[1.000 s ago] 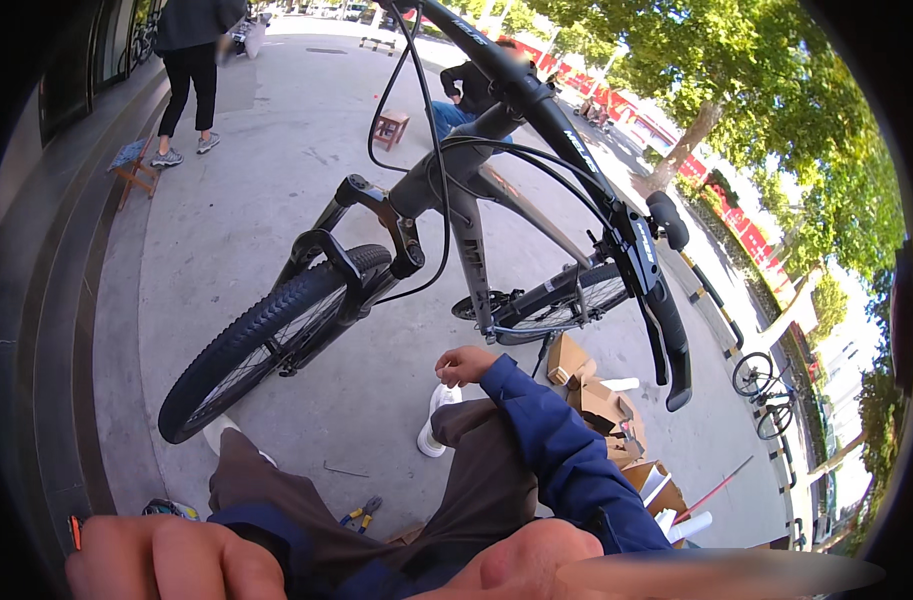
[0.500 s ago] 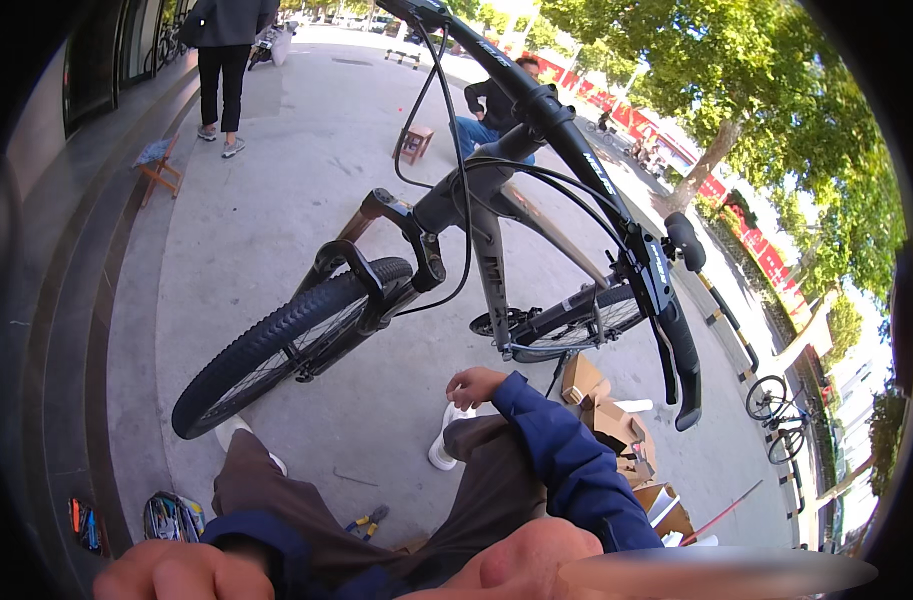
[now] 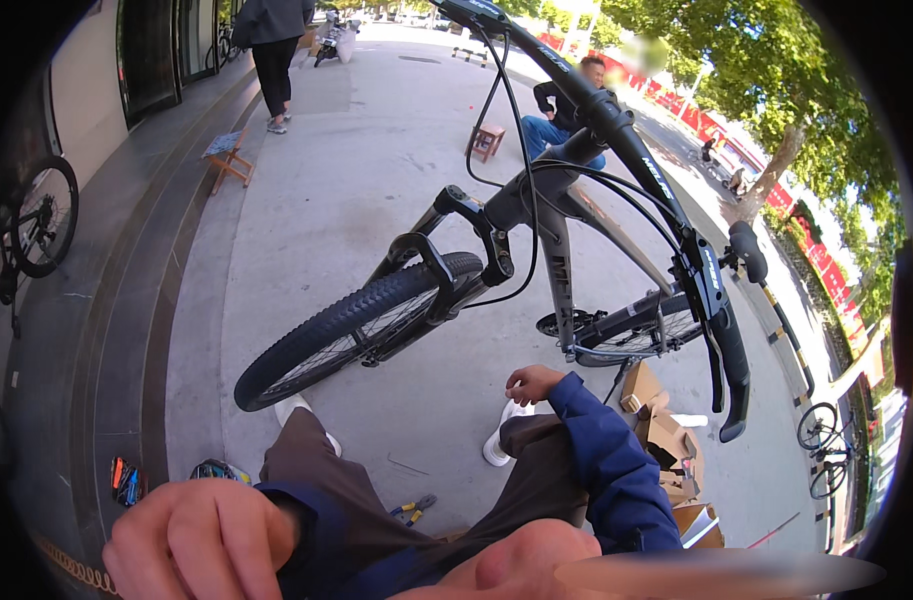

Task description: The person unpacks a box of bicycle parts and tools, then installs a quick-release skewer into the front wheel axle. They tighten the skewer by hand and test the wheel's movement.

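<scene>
My left hand (image 3: 201,540) is raised close in at the lower left, its fingers curled in. Whatever they may hold is hidden. Over my right knee hangs my right hand (image 3: 533,383), its fingers loosely bent and nothing seen in them. In front of me stands a grey mountain bicycle (image 3: 551,215) with its front wheel (image 3: 361,322) turned to the left and its black handlebar (image 3: 631,150) slanting down to the right. Neither hand touches it. Between my feet lie pliers (image 3: 413,508) with yellow and blue handles, and a thin bent rod (image 3: 407,464).
Torn cardboard boxes (image 3: 671,440) lie to my right. Tools (image 3: 128,482) rest by the step at left. A folding stool (image 3: 228,158), a small wooden stool (image 3: 487,141), a seated person (image 3: 566,112) and a standing person (image 3: 273,60) are farther off.
The view has swung left, so the bicycle and ground sit farther right in it. My left hand has risen a little; my right hand stays over the knee.
</scene>
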The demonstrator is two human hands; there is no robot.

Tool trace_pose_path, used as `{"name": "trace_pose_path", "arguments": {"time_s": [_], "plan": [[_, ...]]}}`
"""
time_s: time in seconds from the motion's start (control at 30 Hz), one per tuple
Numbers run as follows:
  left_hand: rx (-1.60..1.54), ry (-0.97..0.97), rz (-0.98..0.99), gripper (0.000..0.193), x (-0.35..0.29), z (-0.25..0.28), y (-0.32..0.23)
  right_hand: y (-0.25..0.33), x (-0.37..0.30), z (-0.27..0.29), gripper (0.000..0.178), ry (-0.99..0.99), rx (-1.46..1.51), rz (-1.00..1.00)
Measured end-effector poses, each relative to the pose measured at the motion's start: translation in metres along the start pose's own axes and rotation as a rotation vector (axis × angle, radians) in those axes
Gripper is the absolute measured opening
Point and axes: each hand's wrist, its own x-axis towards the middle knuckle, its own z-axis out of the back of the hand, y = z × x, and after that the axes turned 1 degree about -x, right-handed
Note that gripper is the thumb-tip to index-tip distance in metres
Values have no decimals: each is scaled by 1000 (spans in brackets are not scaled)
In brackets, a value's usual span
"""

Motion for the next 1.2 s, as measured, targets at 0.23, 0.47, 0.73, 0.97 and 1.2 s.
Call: {"name": "trace_pose_path", "arguments": {"time_s": [0.23,0.47,0.73,0.97,1.2], "plan": [[1246,-345,-339,25,-6,59,57,24,-5,-7,41,-87,5,164],[1971,-67,502,37,-40,131,99,42,-12,-16,43,-113,-69,252],[2110,130,688,53,-104,162,101,37,-24,-18,47,-57,-181,251],[2115,88,714,55,-104,174,111,33,-20,-16,46,30,-104,229],[2108,-6,690,54,-108,185,113,33,-9,-17,46,88,-64,232]]}}
